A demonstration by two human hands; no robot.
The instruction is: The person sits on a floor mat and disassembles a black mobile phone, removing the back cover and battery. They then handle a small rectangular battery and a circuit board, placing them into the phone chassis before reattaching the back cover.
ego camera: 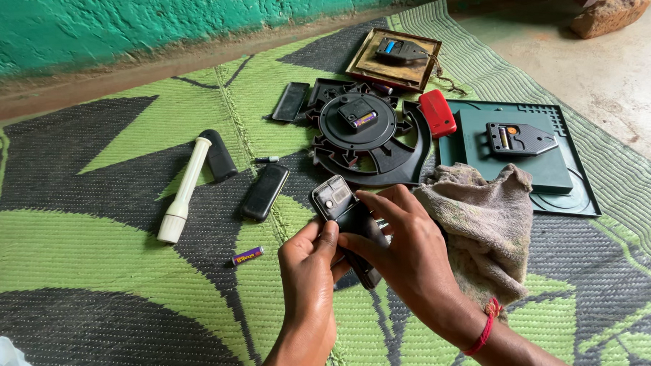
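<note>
Head view, looking down at two bare hands over a green and black woven mat [89, 242]. Left hand [310, 266] closed around the lower part of a small black device [348, 222], thumb pressed on its side. Right hand [407, 256] also closed on the same device from the other side, fingers [384, 202] curled over its top edge, a red thread band [487, 322] around the wrist. Device held tilted just above the mat, its upper end with a small silver-grey window showing between the hands; cannot tell exactly what kind of device. Just right of the hands, touching the right forearm, a crumpled grey-brown cloth [485, 221]. Just beyond the hands, a round black clock back [363, 135] with a battery in its movement. Left of the hands, a black remote-like case [264, 191], near it a small purple battery [248, 256] lying on the mat, and further left a white torch [183, 191] beside a black oblong cover [218, 155]. Farther out, a red small case [437, 113], a dark green square clock back [534, 154] partly under the cloth, a brown framed clock back [397, 58], and a flat black lid [291, 101]. Behind all, a green painted wall [154, 23]; at far top right, a reddish stone [612, 13] on bare floor.
</note>
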